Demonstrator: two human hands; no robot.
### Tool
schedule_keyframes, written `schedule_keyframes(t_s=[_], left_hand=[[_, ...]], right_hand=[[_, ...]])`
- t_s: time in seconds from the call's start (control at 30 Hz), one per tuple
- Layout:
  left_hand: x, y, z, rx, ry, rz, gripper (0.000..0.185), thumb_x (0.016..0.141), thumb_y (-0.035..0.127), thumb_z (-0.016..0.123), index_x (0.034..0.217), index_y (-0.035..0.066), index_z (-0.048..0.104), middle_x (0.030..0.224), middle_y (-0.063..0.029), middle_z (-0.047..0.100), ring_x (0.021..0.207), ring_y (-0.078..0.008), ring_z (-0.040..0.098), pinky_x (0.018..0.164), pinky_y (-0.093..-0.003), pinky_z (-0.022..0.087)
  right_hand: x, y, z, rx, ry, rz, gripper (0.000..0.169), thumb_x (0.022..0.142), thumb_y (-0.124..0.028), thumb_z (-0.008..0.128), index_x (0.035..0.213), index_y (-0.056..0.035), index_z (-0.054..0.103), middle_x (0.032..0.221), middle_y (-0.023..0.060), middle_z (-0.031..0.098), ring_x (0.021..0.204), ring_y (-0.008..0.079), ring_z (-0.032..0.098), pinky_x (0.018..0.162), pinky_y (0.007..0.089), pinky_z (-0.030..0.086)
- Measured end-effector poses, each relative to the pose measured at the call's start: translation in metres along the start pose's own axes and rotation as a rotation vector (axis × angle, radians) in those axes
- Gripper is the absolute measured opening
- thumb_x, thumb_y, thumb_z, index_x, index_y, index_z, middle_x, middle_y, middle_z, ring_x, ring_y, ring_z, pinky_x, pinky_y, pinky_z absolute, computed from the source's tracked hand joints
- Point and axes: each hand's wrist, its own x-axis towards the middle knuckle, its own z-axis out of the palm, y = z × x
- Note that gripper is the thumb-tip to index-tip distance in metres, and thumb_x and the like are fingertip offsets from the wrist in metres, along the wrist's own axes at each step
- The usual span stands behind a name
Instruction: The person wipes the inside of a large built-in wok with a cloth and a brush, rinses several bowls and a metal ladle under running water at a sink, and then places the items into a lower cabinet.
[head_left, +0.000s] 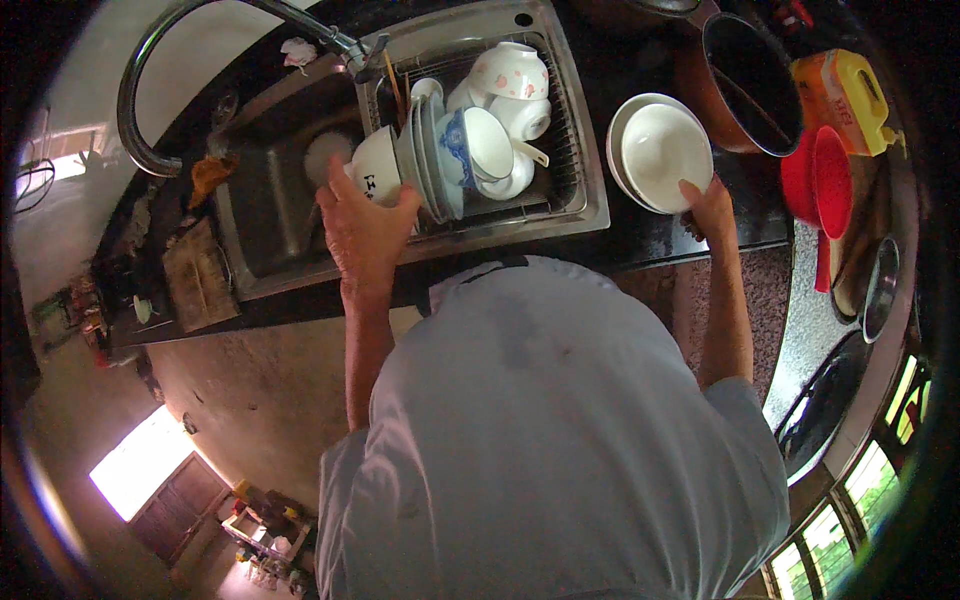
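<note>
My left hand (364, 225) grips a white bowl with black writing (377, 166) at the left end of a row of tilted plates (429, 161). Those plates stand in a wire dish rack (566, 161) set in the right basin of the steel sink. Beside them lie a blue-patterned bowl (480, 146), a bowl with pink spots (510, 73), other white bowls and a white spoon (531, 152). On the dark counter to the right, my right hand (705, 206) holds the rim of a white bowl (664, 154), which rests on another white dish (619, 146).
The left basin (274, 202) lies under a curved chrome faucet (131, 97). Right of the bowls stand a deep pot (750, 82), a red plastic dipper (817, 180) and a yellow jug (844, 97). A wooden board (199, 277) lies left of the sink. Chopsticks stand at the rack's left.
</note>
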Motion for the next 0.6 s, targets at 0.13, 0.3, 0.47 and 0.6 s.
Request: schedule_keyframes(t_s=[0.13, 0.3, 0.47, 0.6], left_hand=[[0.003, -0.007, -0.007, -0.045, 0.05, 0.044, 0.082, 0.068, 0.03, 0.072, 0.135, 0.004, 0.034, 0.114, -0.0242, 0.05, 0.103, -0.0417, 0.053, 0.09, -0.0474, 0.045], [0.005, -0.014, -0.027, -0.049, 0.138, 0.038, 0.078, 0.069, 0.027, 0.073, 0.134, 0.006, 0.036, 0.119, -0.0247, 0.049, 0.106, -0.0411, 0.053, 0.091, -0.0477, 0.044], [0.003, -0.042, -0.059, -0.359, 0.128, -0.087, 0.075, 0.07, 0.023, 0.075, 0.134, 0.006, 0.039, 0.118, -0.0214, 0.051, 0.105, -0.0325, 0.058, 0.089, -0.0415, 0.047], [0.004, -0.07, -0.083, -1.027, 0.072, -0.061, 0.075, 0.071, 0.025, 0.071, 0.134, 0.001, 0.039, 0.12, -0.0163, 0.054, 0.113, -0.0274, 0.054, 0.097, -0.0399, 0.042]], right_hand=[[0.017, 0.022, -0.004, -0.101, 0.053, -0.107, 0.053, 0.08, -0.021, 0.066, 0.125, 0.0027, 0.05, 0.096, 0.0183, 0.067, 0.084, 0.0283, 0.067, 0.07, 0.0375, 0.054], [0.019, 0.022, -0.008, -0.19, 0.165, -0.319, 0.055, 0.079, -0.015, 0.063, 0.13, 0.0028, 0.048, 0.105, 0.0218, 0.066, 0.095, 0.0305, 0.066, 0.084, 0.0384, 0.051], [0.014, 0.008, -0.019, -0.063, 0.12, -0.285, 0.055, 0.081, -0.008, 0.061, 0.134, -0.0029, 0.048, 0.103, 0.0133, 0.067, 0.088, 0.0228, 0.064, 0.076, 0.0347, 0.052], [0.005, 0.004, -0.017, 0.223, 0.133, -0.249, 0.045, 0.084, -0.009, 0.06, 0.129, -0.0062, 0.056, 0.094, 0.0046, 0.067, 0.062, 0.011, 0.059, 0.047, 0.0242, 0.043]])
